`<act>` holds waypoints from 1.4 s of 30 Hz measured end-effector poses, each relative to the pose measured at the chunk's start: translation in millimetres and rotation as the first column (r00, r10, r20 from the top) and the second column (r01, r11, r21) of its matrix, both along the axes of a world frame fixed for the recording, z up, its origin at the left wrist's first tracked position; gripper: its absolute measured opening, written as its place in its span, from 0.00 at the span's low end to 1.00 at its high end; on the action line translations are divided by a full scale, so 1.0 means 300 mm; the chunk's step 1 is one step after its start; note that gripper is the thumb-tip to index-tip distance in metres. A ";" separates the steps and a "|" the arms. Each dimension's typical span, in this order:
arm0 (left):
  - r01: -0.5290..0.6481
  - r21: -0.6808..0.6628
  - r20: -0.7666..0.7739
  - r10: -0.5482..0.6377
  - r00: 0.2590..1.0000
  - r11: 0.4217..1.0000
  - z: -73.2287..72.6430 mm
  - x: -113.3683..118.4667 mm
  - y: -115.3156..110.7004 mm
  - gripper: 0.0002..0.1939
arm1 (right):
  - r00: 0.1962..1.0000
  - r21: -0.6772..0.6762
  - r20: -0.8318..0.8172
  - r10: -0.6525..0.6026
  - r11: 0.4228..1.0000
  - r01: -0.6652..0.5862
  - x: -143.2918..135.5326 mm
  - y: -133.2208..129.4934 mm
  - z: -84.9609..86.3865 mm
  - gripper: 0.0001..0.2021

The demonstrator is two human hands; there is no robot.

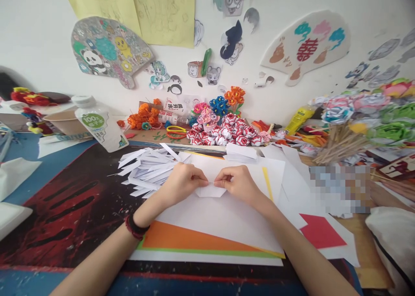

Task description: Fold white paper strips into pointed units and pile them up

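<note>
Both hands pinch the top edge of a small folded piece of white paper [211, 191] over a large white sheet [223, 224]. My left hand [183, 181] holds its left part, thumb against bent fingers. At its right part, my right hand [239, 181] pinches the same way, close to the left fingertips. Beyond my left wrist lies a heap of folded white paper strips [142, 168]. A small stack of white paper pieces [240, 152] sits behind my right hand. Orange paper [184, 237] and a green edge show beneath the large sheet.
A white bottle [100, 125] stands at the back left beside a paper bowl [65, 119]. Red-and-white paper flowers [227, 129] line the wall. At right are wooden sticks [339, 142], a red paper piece [322, 231] and part of another person's arm [385, 196].
</note>
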State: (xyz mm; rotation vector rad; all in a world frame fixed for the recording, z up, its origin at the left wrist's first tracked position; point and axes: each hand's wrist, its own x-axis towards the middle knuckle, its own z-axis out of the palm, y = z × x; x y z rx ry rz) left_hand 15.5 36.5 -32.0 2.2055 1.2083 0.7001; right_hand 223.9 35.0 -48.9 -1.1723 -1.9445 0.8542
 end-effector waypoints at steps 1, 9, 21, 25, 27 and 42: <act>0.004 -0.003 0.004 -0.004 1.000 1.000 0.001 -0.004 0.003 0.07 | 1.000 -0.001 0.000 -0.003 1.000 0.003 0.001 0.001 -0.001 0.04; -0.282 0.251 0.075 0.272 0.959 0.926 0.041 -0.044 0.001 0.10 | 0.977 -0.115 -0.162 -0.140 0.986 0.122 0.028 0.029 -0.015 0.06; -0.194 0.115 0.033 0.192 0.981 0.974 -0.007 0.054 -0.046 0.08 | 0.815 -0.369 -0.564 -0.132 0.923 -0.106 -0.031 -0.010 0.015 0.11; -0.185 0.079 0.119 0.175 0.977 0.980 0.009 0.022 -0.021 0.06 | 0.882 -0.389 -0.470 -0.035 0.905 -0.172 -0.005 -0.008 0.027 0.17; -0.151 0.060 0.057 0.148 0.987 0.987 0.019 0.001 -0.012 0.07 | 0.914 -0.386 -0.406 -0.019 0.910 -0.152 0.019 -0.002 0.034 0.21; -0.003 0.191 -0.278 0.057 0.959 0.982 -0.026 -0.017 -0.007 0.06 | 0.984 -0.050 0.170 -0.059 0.996 0.068 0.040 0.029 -0.032 0.04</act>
